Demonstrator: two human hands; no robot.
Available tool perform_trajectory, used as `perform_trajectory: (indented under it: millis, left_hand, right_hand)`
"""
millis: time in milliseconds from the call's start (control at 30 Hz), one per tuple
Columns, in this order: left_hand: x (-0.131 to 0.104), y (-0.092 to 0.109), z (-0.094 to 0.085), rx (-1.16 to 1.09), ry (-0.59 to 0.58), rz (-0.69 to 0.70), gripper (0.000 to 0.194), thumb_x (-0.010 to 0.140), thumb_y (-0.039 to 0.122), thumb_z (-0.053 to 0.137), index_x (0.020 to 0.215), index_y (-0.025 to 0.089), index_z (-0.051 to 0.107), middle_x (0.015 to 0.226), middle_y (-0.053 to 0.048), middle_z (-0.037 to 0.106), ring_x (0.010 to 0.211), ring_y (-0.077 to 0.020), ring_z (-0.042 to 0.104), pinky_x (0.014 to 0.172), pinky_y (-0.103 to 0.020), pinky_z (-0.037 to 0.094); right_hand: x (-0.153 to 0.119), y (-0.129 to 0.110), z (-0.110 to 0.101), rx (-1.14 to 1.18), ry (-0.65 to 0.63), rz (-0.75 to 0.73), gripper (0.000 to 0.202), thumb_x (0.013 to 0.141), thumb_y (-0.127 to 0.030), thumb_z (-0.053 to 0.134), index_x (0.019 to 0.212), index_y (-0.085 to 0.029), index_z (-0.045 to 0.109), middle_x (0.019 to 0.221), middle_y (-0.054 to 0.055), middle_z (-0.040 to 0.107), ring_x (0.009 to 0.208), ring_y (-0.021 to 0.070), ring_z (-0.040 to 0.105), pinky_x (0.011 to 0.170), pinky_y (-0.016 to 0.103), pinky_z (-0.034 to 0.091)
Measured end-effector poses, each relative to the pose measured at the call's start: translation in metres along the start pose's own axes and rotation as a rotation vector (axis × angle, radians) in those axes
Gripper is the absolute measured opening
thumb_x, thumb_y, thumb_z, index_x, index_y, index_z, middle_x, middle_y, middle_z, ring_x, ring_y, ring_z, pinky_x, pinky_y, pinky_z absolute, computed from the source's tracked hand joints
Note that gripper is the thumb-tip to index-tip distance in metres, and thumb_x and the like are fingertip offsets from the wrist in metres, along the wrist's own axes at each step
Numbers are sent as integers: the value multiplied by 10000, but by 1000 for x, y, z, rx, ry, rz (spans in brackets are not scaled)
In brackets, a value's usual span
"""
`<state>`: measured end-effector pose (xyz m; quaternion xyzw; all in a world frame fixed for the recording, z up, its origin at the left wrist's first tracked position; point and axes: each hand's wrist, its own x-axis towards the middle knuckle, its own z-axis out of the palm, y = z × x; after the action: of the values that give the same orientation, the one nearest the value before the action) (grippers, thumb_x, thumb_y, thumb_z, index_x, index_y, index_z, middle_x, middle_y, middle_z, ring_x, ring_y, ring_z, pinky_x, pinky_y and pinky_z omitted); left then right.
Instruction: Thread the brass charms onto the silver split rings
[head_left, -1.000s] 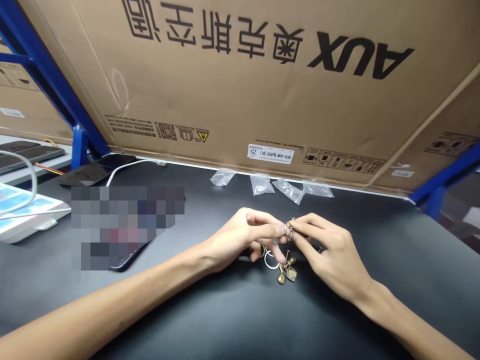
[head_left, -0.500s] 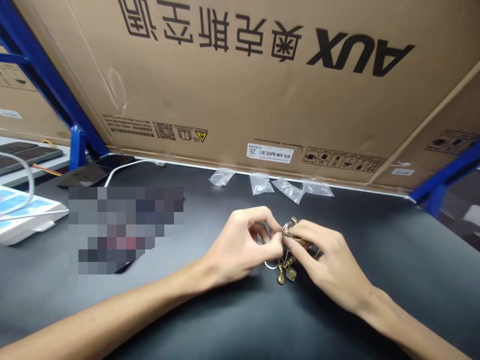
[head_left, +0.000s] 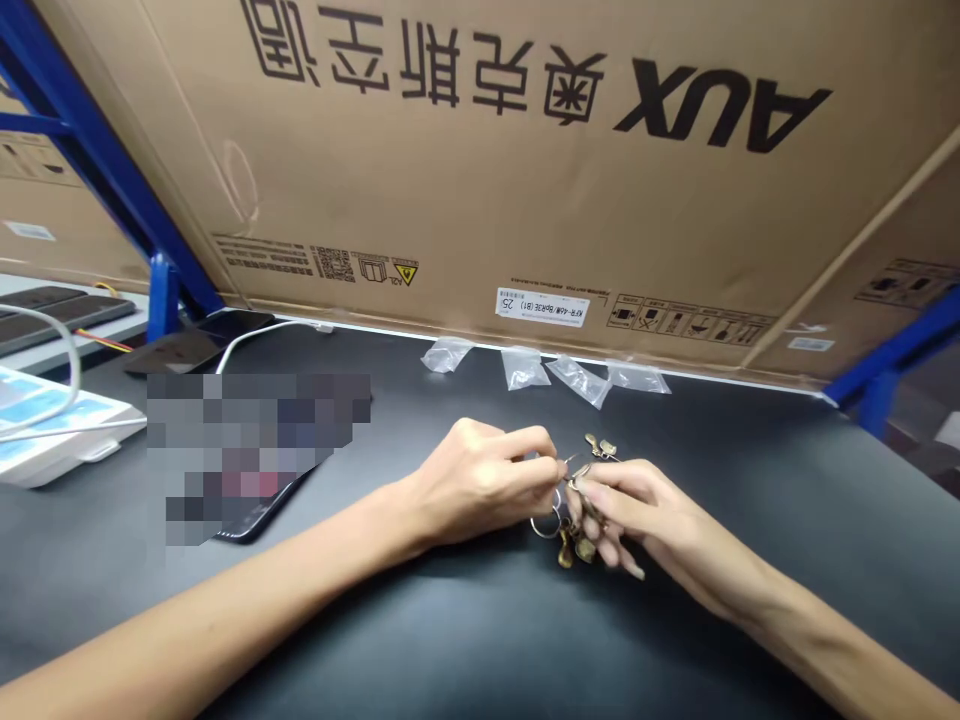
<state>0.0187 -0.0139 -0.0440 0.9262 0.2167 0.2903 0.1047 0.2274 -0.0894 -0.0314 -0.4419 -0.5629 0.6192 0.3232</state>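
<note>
My left hand (head_left: 487,480) is closed in a pinch on a thin metal ring (head_left: 576,462) near the centre of the view. My right hand (head_left: 637,510) pinches the other side of that ring, where small brass-coloured pieces hang, partly hidden by the fingers. Beneath the hands, a larger silver ring (head_left: 546,533) lies beside brass-coloured charms (head_left: 565,550) on the black tabletop. A few more small charms (head_left: 607,448) show just behind my right hand.
Several clear plastic bags (head_left: 523,368) lie along the back edge, before a large cardboard box (head_left: 450,180). At left are a dark phone (head_left: 259,515) with a blurred screen, a white cable (head_left: 255,335) and a white box (head_left: 60,430). Blue posts (head_left: 161,300) stand at both sides.
My left hand has turned more palm down. My right hand has shifted slightly, its lower fingers now visible under the pieces, and the charms behind it have come into view.
</note>
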Motion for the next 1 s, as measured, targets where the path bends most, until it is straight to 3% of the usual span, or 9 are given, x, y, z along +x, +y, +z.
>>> perform_trajectory:
  millis: [100, 200, 300, 467, 567, 700, 867, 933, 1000]
  left_hand:
    - [-1, 0, -3, 93, -28, 32, 250, 936, 301, 515, 869, 263, 754, 864, -29, 700, 514, -83, 373, 547, -249, 303]
    - [-1, 6, -4, 83, 25, -71, 244, 934, 326, 527, 944, 260, 762, 913, -40, 717, 568, -97, 462, 586, -255, 342]
    - [2, 18, -1, -156, 124, -298, 263, 945, 359, 524, 1007, 228, 744, 962, -39, 717, 644, -109, 553, 643, -245, 411]
    - [7, 29, 5, -641, 41, -530, 278, 947, 389, 537, 921, 185, 724, 840, -13, 727, 686, -125, 607, 665, -225, 470]
    - [7, 24, 6, -537, 101, -472, 224, 940, 334, 561, 911, 178, 720, 896, -24, 727, 768, -136, 625, 669, -228, 462]
    - [6, 20, 8, -335, 205, -254, 195, 942, 248, 546, 954, 179, 728, 896, -39, 723, 768, -140, 633, 714, -253, 483]
    - [7, 29, 13, -741, 162, -430, 218, 948, 229, 553, 1078, 155, 711, 899, -61, 741, 798, -151, 690, 707, -233, 559]
    - [6, 28, 13, -663, 207, -309, 206, 942, 180, 549, 1042, 142, 726, 901, -75, 722, 783, -142, 680, 683, -222, 561]
    - [4, 22, 12, -391, 268, -58, 245, 929, 95, 519, 1042, 154, 729, 955, -82, 690, 819, -133, 659, 714, -222, 555]
  right_hand:
    - [-3, -4, -2, 18, 12, 26, 366, 919, -522, 565, 820, -172, 604, 697, -14, 528, 556, 81, 444, 452, 183, 280]
    - [-3, -7, -4, -149, 72, -41, 379, 938, -529, 529, 810, -180, 600, 691, -15, 502, 563, 98, 431, 458, 209, 301]
    - [-4, -7, -2, -407, 178, -127, 374, 968, -503, 485, 782, -192, 575, 675, -11, 497, 609, 129, 454, 515, 241, 365]
    - [-5, -4, 8, -697, 247, -261, 324, 1002, -393, 457, 773, -204, 587, 788, 14, 614, 741, 164, 520, 721, 302, 420]
    - [-5, -3, 11, -647, 230, -218, 360, 1002, -408, 454, 737, -200, 580, 723, 1, 588, 676, 146, 510, 662, 280, 415]
    - [-3, -3, 11, -458, 206, -123, 390, 988, -472, 467, 732, -191, 555, 609, -33, 495, 542, 103, 449, 523, 234, 371]
    - [-4, -2, 12, -368, 179, -92, 402, 974, -511, 479, 769, -181, 581, 596, -34, 478, 493, 86, 427, 445, 210, 338]
    - [-5, -2, 10, -323, 124, -51, 399, 965, -519, 494, 779, -180, 592, 583, -36, 486, 463, 82, 418, 422, 205, 334]
    - [-6, -2, 6, -202, 69, -3, 409, 943, -538, 524, 750, -181, 571, 565, -37, 483, 455, 81, 410, 401, 193, 328]
